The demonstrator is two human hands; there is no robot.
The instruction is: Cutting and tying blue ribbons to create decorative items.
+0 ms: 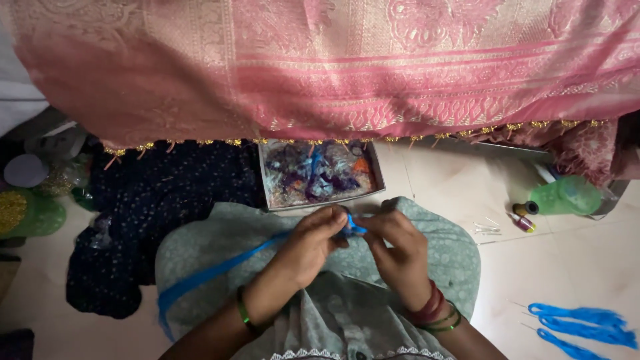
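Setting: pale tiled floor (587,267), person seated on it, a pink patterned cloth (333,67) with a gold-tasselled edge hanging across the top of the view.

Work item: a bundle of blue thread (351,227), held over the lap, just below the cloth's edge. Both hands meet on it. Left hand (308,245): fingers together, pinched on the bundle from the left. Right hand (397,248): fingers together, pinched on it from the right, tips nearly touching those of the other hand. From the left hand a long blue strand (213,272) trails down and away across the grey-green garment (433,253) covering the knees.

Judgement on step: the thread appears to be in the course of being wound or knotted into a small tuft, not yet attached to the cloth edge. The next move would call for a steady pinch at the bundle while the loose strand is kept taut; slack there could let the winding loosen.

Surroundings: an open tray of mixed thread scraps (320,175), blue, purple and orange, lies just beyond the hands. A dark dotted fabric (147,220) lies to the left. To the right, a green plastic bottle (567,195) on its side, a small spool (522,222), some pins (487,229). Cut blue thread lengths (580,323) lie well apart at lower right.
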